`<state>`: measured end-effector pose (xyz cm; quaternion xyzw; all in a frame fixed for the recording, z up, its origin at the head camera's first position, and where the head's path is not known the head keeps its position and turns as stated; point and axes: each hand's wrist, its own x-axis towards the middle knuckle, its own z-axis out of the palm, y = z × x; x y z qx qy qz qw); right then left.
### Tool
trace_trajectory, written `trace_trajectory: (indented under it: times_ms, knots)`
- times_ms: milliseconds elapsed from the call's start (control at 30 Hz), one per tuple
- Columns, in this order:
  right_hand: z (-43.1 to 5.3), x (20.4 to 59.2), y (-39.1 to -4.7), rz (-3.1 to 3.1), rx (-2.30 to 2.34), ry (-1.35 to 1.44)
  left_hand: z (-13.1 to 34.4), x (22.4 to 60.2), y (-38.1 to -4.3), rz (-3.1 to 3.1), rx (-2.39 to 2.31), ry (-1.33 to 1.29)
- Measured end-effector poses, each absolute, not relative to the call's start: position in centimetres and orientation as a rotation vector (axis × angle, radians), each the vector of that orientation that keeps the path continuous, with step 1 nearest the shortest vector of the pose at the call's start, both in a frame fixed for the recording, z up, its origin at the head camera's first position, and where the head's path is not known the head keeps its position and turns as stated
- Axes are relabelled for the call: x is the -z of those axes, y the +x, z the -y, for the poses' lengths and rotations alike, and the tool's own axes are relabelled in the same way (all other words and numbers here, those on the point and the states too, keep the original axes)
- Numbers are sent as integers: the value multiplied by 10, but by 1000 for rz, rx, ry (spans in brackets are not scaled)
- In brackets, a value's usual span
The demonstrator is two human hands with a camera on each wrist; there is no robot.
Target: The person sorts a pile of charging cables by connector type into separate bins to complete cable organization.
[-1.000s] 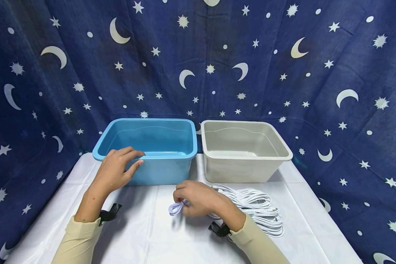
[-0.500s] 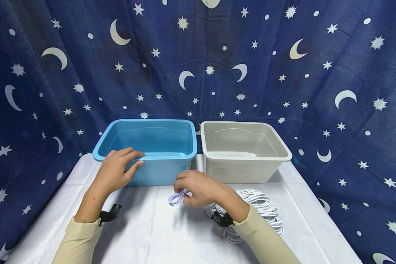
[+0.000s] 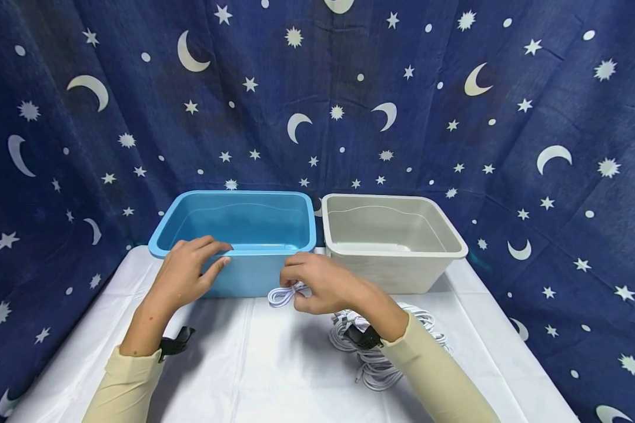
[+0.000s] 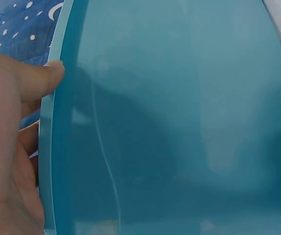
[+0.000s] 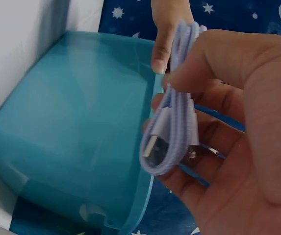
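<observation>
In front of the blue bin (image 3: 251, 275), your right hand (image 3: 323, 285) has risen, fingers pinching a coiled pale cable (image 5: 181, 117) — now nearer the rim (image 3: 264, 253) and apart from the cable pile (image 3: 374, 369), so seemingly free to move — while your left hand (image 3: 186, 271) grips the rim.

Navy starry curtain (image 3: 317, 88), wrinkled — white tablecloth (image 3: 275, 370), creased

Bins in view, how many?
2: blue bin on the left, its rim gripped by the left hand; grey bin beside it on the right.
</observation>
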<state>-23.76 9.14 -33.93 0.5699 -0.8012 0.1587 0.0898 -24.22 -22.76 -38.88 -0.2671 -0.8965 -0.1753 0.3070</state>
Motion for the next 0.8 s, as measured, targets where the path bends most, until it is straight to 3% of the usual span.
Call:
trace_trajectory:
  times_ms: [800]
  knots:
    - [-78, 310, -283, 2362, -647, 1491, 228, 389, -242, 2384, 466, -712]
